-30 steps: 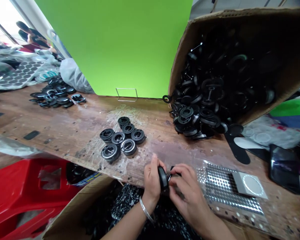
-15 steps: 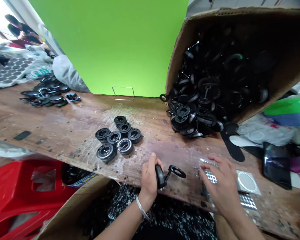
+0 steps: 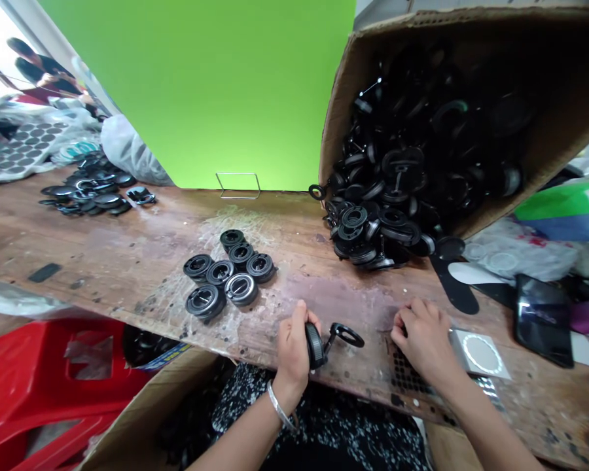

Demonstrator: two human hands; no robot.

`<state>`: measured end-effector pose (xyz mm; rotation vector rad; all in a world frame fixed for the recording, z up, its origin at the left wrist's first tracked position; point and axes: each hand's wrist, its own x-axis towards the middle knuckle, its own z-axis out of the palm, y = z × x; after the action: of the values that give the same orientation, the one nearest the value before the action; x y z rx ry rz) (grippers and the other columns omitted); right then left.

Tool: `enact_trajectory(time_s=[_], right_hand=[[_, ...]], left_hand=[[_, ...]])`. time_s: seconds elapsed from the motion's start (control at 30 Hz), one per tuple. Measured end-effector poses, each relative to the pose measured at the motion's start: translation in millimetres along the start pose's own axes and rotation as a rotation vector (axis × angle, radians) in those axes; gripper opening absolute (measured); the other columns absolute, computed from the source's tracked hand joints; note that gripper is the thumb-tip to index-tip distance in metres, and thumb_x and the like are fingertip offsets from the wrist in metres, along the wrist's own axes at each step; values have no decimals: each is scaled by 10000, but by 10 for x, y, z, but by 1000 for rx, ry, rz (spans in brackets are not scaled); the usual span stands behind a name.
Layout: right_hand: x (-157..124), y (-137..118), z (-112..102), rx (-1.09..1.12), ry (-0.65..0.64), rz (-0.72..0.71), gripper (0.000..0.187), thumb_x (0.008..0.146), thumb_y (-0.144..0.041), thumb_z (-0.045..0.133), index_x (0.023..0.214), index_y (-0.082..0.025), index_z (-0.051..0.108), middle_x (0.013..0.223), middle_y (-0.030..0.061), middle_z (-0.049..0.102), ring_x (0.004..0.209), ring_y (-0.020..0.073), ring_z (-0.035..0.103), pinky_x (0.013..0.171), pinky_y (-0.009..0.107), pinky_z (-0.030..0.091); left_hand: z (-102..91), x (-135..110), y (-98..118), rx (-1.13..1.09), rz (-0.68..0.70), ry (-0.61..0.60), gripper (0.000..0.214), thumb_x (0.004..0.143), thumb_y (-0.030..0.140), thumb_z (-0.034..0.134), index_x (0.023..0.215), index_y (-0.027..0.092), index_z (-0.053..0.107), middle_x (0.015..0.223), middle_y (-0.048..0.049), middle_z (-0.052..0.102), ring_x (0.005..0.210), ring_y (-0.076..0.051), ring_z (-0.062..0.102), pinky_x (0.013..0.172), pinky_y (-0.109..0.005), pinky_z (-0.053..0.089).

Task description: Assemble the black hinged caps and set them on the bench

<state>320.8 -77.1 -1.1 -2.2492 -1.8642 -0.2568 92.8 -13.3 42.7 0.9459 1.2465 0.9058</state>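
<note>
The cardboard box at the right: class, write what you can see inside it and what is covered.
The cardboard box holds a heap of black round parts, spilling onto the wooden table. Parts beneath the top layer are covered; the box's depths are too dark to tell.

A red stool (image 3: 36, 374) stands left; a phone (image 3: 542, 320), apparently, lies right.

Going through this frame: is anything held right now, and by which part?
The left grip holds a black disc-shaped piece by its thick ridged body. Whether the right grip holds anything cannot be told.
</note>
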Motion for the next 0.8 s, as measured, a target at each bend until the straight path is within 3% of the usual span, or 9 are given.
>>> enact_trajectory(time_s=[0.13,0.27,0.37,0.5,0.7,0.8], right_hand=[[-66,-69,-48,-27,128,-65,85,802,-155,575,726,-180,604,924,101,580,943,299,487,852,487,366],[-91,-329,-247,328,276,-182,63,834,-147,571,793,-193,564,1002,89,541,1014,277,495,884,475,387],[-60,-640,-409,513,274,-304,94,843,-108,564,827,-200,549,1044,84,518,1071,265,476,926,479,389],[9,-939,-485,525,252,-380,124,854,-61,544,859,-185,548,1086,91,521,1133,277,446,979,514,379],[34,-981,-498,494,189,-477,126,876,-64,523,910,-160,597,1118,110,555,1174,290,456,1005,521,393],[-70,-969,-442,486,158,-499,246,883,-75,530,1099,-157,617,1217,136,533,1249,310,430,1013,520,407]], left_hand=[[-24,-2,-1,-17,8,13,530,884,553,411,513,188,513,420,20,450,393,-98,407,430,-210,326],[-50,3,5,5,20,14,533,883,541,408,498,187,511,433,18,449,415,-101,403,443,-214,326],[-52,1,15,15,12,0,528,889,523,397,494,189,507,442,16,456,425,-104,403,455,-219,329],[-57,-20,9,26,48,-10,510,890,491,415,490,190,512,459,15,461,453,-109,413,495,-223,347],[-105,-49,-6,-12,34,-18,496,874,476,442,479,187,525,474,9,475,472,-115,424,517,-230,351],[-131,-16,-5,-94,-22,27,475,868,473,443,492,189,501,481,14,464,476,-114,411,510,-231,345]])
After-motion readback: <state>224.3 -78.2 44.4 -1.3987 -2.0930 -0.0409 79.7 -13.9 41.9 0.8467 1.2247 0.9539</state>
